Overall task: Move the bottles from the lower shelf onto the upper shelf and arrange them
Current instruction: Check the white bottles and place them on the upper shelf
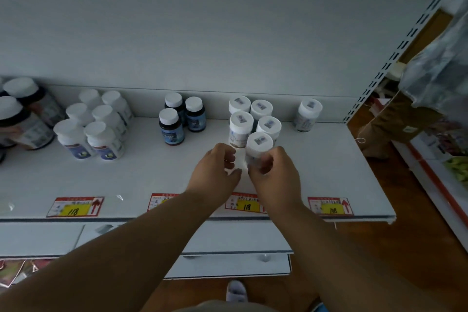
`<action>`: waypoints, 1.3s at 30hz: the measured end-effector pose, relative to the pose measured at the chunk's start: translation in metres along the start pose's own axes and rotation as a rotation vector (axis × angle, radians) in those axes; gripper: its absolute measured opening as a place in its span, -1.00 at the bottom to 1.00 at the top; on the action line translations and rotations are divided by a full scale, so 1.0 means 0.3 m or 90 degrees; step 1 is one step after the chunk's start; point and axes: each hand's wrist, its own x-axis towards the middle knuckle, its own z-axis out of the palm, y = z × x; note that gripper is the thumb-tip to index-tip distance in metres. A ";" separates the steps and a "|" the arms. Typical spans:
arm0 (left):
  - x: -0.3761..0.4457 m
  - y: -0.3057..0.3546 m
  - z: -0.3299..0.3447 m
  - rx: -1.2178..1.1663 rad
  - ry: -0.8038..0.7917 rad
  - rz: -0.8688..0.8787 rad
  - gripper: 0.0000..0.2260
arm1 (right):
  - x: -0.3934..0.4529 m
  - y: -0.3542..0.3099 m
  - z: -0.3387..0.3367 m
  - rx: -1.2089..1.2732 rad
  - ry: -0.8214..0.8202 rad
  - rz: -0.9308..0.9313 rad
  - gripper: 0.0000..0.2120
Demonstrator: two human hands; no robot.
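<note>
A white bottle with a stickered cap (pixel 258 145) stands on the upper shelf (pixel 329 159), at the front of a cluster of like bottles (pixel 241 121). My right hand (pixel 274 172) is wrapped around its body. Just to its left, my left hand (pixel 215 168) hovers with fingers curled and apart, holding nothing that I can see. One more stickered bottle (pixel 307 114) stands alone at the back right. The lower shelf (pixel 228 238) shows only as a white edge below my arms.
Three dark blue-labelled bottles (pixel 181 118) stand left of the cluster, several white-capped bottles (pixel 97 124) further left, larger dark ones (pixel 22 111) at the far left. Price tags (pixel 76 206) line the shelf's front edge. A slotted upright (pixel 395 50) and another rack (pixel 435 159) stand right.
</note>
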 end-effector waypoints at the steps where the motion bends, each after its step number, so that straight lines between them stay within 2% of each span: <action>1: -0.019 -0.018 -0.025 -0.004 0.002 0.014 -0.68 | -0.023 -0.028 0.016 0.001 -0.009 -0.004 -0.74; 10: -0.268 -0.359 -0.448 -0.014 0.017 0.113 -0.72 | -0.312 -0.398 0.323 0.033 0.006 -0.047 -0.78; 15: -0.437 -0.613 -0.705 -0.035 0.065 0.083 -0.74 | -0.506 -0.610 0.532 0.064 -0.043 -0.116 -0.75; 19: -0.533 -0.760 -0.807 -0.032 0.090 0.027 -0.73 | -0.614 -0.719 0.644 0.069 -0.119 -0.133 -0.72; 24: -0.612 -0.922 -0.795 -0.024 0.122 -0.031 -0.67 | -0.692 -0.721 0.799 0.076 -0.210 -0.159 -0.71; 31: -0.666 -1.201 -0.614 -0.046 0.147 -0.148 -0.70 | -0.821 -0.504 1.047 0.048 -0.335 -0.129 -0.67; 39: -0.582 -1.610 -0.361 -0.050 0.105 -0.202 -0.74 | -0.830 -0.237 1.443 -0.018 -0.365 -0.102 -0.73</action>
